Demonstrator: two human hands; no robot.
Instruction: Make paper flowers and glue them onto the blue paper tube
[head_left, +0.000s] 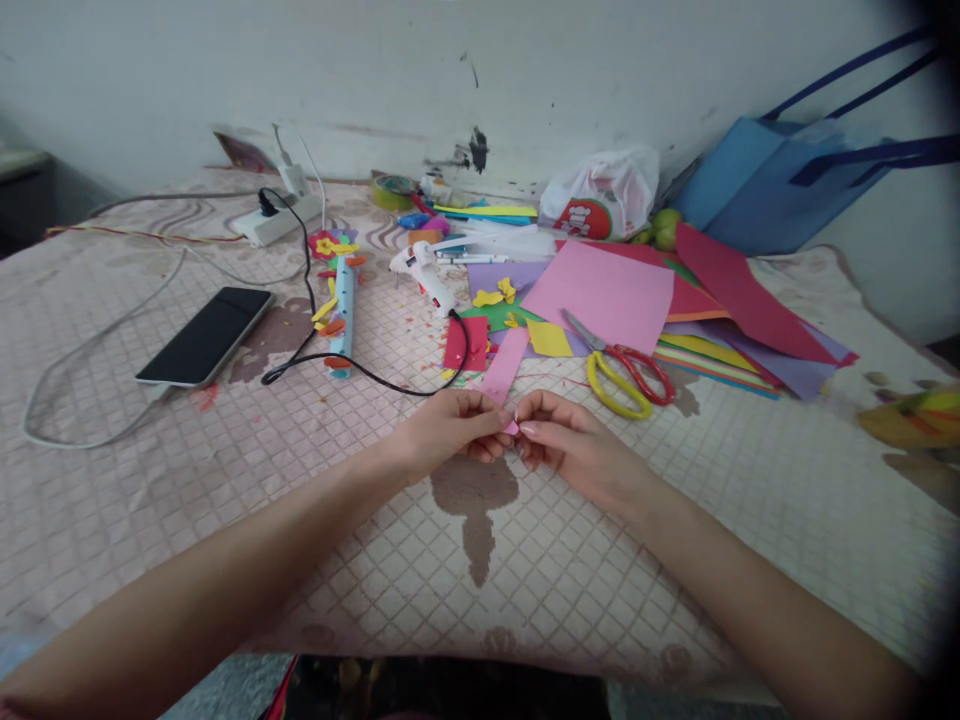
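Note:
Between my two hands is a small pink paper piece (512,428), mostly covered by the fingers. My left hand (469,425) pinches it from the left, thumb on top. From the right, the fingertips of my right hand (559,430) close on its other side. Just beyond the hands lies a pink paper strip (507,365); whether it joins the held piece I cannot tell. Scissors (619,370) with one yellow and one red handle rest to the right. A white glue gun (426,278) lies farther back, its black cord curving left.
Coloured sheets (600,295) pile up at the back right, near a blue bag (750,180) and a white plastic bag (600,195). To the left are a phone (206,335) on its cable, a power strip (281,220) and a light-blue paper stem (344,310) with paper flowers.

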